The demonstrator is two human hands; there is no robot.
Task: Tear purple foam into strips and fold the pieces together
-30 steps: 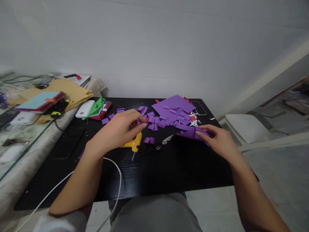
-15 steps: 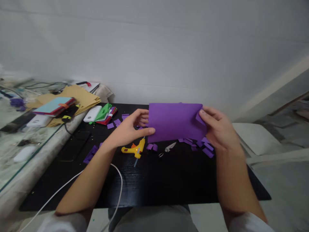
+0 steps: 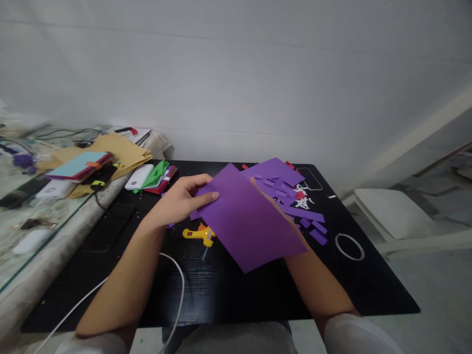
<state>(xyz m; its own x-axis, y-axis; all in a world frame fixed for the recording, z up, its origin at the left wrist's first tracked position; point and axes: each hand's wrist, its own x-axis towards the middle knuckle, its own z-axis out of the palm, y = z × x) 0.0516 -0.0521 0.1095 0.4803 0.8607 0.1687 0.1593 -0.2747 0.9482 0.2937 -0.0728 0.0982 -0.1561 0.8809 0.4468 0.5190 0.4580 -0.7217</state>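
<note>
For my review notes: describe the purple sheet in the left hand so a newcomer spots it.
Above the black table, find the left hand. Its thumb lies on the purple sheet near one corner. Unlike the flat sheet scattered with scraps behind it, this one is raised and bare.

Plain, even purple all over the held sheet (image 3: 247, 221) — purple again on the flat sheet (image 3: 276, 168) behind it and on the small strips (image 3: 318, 237). Bright yellow on the glue gun (image 3: 197, 234), with orange at the trigger (image 3: 201, 227) and greyish blue on the glue stick (image 3: 205, 253). Black across the desk (image 3: 250, 302), finely streaked like wood grain. White for the shreds (image 3: 303, 204), red for a scrap (image 3: 300, 195) among them. Green on the bundle (image 3: 157, 173); red, white and purple stripes along the stack (image 3: 168, 178) beside it. Pale blue over dark red on the notebook (image 3: 79, 163), orange for its band (image 3: 93, 165) — tan for the envelopes (image 3: 129, 152). White for the cable (image 3: 182, 290), light grey for the wall (image 3: 236, 88).
</note>
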